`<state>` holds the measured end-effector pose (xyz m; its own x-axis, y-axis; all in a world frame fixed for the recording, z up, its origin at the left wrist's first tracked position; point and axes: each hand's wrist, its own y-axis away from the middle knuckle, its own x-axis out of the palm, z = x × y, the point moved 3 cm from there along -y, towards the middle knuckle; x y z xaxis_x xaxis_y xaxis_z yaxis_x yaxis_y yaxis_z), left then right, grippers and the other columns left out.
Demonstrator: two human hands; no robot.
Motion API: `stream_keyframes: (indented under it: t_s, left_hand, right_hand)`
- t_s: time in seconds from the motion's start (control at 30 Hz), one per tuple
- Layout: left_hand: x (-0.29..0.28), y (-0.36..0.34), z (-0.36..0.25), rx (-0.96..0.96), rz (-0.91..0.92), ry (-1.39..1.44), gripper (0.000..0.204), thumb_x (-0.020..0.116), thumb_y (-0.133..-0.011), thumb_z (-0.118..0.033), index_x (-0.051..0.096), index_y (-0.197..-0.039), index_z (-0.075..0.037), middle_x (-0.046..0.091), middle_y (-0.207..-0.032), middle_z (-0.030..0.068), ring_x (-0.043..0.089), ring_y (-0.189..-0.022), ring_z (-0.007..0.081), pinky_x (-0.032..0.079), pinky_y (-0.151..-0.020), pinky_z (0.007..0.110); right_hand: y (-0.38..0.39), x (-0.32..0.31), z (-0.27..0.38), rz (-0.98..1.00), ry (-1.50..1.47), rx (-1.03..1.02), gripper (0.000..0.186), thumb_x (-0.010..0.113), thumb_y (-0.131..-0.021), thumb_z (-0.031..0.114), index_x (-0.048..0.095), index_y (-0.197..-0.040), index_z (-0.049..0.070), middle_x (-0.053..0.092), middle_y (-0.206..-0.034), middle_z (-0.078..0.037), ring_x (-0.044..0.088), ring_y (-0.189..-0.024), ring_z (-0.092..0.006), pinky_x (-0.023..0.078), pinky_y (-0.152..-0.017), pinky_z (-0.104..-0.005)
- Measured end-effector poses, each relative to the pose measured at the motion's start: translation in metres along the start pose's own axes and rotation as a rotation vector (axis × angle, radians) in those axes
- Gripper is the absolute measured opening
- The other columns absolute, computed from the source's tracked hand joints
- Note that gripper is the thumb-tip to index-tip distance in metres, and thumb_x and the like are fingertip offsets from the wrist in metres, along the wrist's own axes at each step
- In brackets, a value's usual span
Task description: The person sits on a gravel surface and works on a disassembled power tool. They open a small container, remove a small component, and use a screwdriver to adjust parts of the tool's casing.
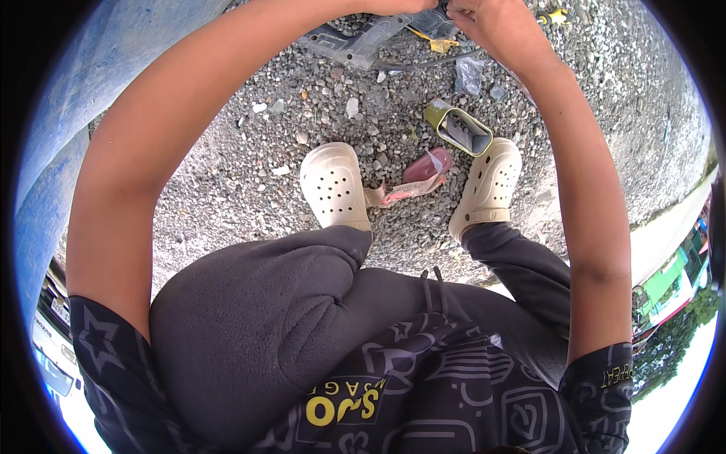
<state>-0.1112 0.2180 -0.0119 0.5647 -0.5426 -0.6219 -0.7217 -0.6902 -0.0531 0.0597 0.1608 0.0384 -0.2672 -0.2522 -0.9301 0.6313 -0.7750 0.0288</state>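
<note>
At the top edge my left hand [404, 5] is mostly cut off, reaching over a dark plastic panel [340, 47] that lies on the gravel [249, 181]. Just to its right my right hand [484, 23] has its fingers curled beside the panel's upper part; what they grip is hidden. A small yellow piece [442, 44] and a dark hose or cord [420, 63] lie below the hands. Another yellow object [556, 17] lies right of my right hand.
An olive open container [437, 113], a pink object [426, 165], torn packaging [401, 193] and clear plastic [469, 76] lie near my cream clogs [333, 181]. A blue curved surface [64, 91] rises at left. A white vehicle [53, 356] shows at lower left.
</note>
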Motion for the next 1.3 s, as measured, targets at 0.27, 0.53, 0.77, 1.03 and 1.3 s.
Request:
stream_keyframes:
  t_s: [0.27,0.53,0.77,1.03,1.3]
  left_hand:
    - [0.000,0.000,0.000,0.004,-0.016,-0.022,0.023,0.075,-0.073,-0.017,0.079,-0.092,-0.004,0.075,-0.084,0.0185,0.074,-0.080,0.0362,0.059,-0.074,0.045]
    - [0.002,0.000,0.000,-0.001,-0.026,-0.005,0.018,0.074,-0.075,-0.017,0.078,-0.087,-0.005,0.075,-0.083,0.0200,0.074,-0.080,0.0388,0.058,-0.073,0.048]
    - [0.004,-0.001,0.002,-0.036,-0.025,-0.100,0.017,0.074,-0.074,-0.017,0.077,-0.085,-0.005,0.075,-0.083,0.0208,0.074,-0.081,0.0401,0.059,-0.075,0.048]
    - [0.004,-0.002,0.004,-0.087,-0.059,-0.044,0.026,0.079,-0.073,-0.020,0.078,-0.093,-0.004,0.076,-0.091,0.0216,0.075,-0.089,0.0389,0.059,-0.081,0.047]
    - [0.008,-0.002,0.006,-0.081,-0.091,-0.046,0.030,0.082,-0.072,-0.023,0.078,-0.096,-0.006,0.077,-0.095,0.0210,0.075,-0.093,0.0378,0.059,-0.083,0.046]
  right_hand:
    - [-0.004,-0.002,-0.001,-0.017,-0.117,0.204,0.012,0.075,-0.076,0.014,0.073,-0.080,0.003,0.071,-0.084,-0.019,0.070,-0.078,-0.0408,0.057,-0.073,-0.0479]
    - [-0.014,0.000,-0.001,0.077,0.044,0.170,0.013,0.075,-0.077,0.016,0.073,-0.078,0.003,0.070,-0.080,-0.020,0.070,-0.074,-0.0408,0.057,-0.071,-0.0485]
    - [-0.023,-0.004,0.000,0.177,0.075,-0.015,0.016,0.070,-0.082,0.014,0.067,-0.071,0.002,0.068,-0.078,-0.021,0.068,-0.072,-0.0416,0.056,-0.070,-0.0496]
    - [-0.018,-0.003,0.008,0.068,-0.040,0.208,0.012,0.074,-0.083,0.011,0.071,-0.081,0.000,0.070,-0.080,-0.021,0.069,-0.077,-0.0419,0.056,-0.073,-0.0491]
    - [-0.009,-0.002,0.004,0.097,0.077,0.159,0.008,0.075,-0.084,0.010,0.074,-0.086,0.002,0.072,-0.085,-0.021,0.071,-0.080,-0.0410,0.057,-0.075,-0.0483]
